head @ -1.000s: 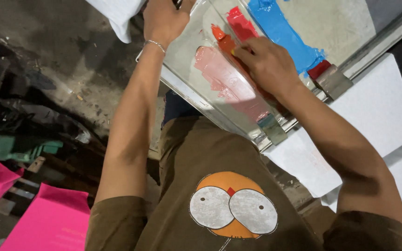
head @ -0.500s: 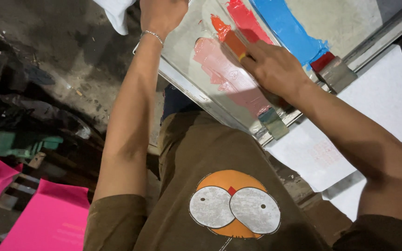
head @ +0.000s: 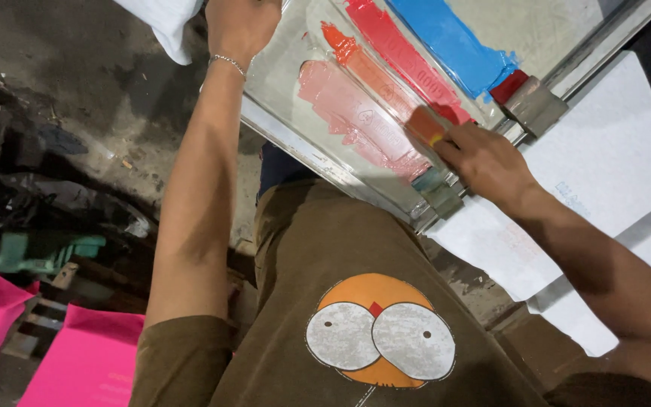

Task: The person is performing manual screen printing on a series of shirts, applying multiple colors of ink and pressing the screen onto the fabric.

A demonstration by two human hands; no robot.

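Note:
A metal-framed printing screen [head: 325, 162] lies tilted across the top of the view, streaked with pink, orange-red, red and blue ink. My right hand [head: 487, 162] grips a small squeegee [head: 425, 124] smeared with orange ink, its blade resting on the screen at the near end of the orange-red stripe [head: 374, 71]. My left hand [head: 239, 26] holds the screen's far left edge, a thin bracelet on its wrist. Two more ink-covered squeegees [head: 533, 102] rest at the screen's right rim.
White sheets [head: 612, 158] lie under and right of the screen. A white cloth [head: 163, 19] hangs at top left. Pink fabric pieces [head: 77, 362] sit at bottom left over a dark, cluttered floor. My brown shirt with a round orange print fills the lower middle.
My right hand has dragged the squeegee down the orange-red stripe, from the far end of the screen towards the near rim. The left hand has stayed on the frame.

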